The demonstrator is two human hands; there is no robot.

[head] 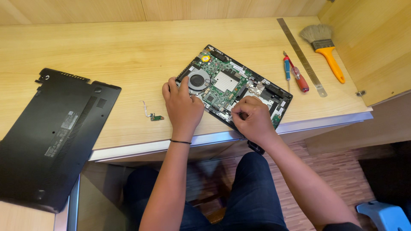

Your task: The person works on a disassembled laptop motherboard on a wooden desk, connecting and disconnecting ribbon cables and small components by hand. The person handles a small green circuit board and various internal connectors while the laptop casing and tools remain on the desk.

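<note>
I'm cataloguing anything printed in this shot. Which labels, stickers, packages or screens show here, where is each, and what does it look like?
Sticker on the black bottom cover, far left of the desk: a small pale grey oblong near the cover's middle.
Printed marking on the same cover, below that sticker: a faint pale block.
Open laptop under the left hand and right hand: any label is too small to tell.
No packages or screens.

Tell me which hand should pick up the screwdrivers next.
Right hand, probably: the screwdrivers lie on its side of the opened laptop, while the left hand rests by the fan.
</note>
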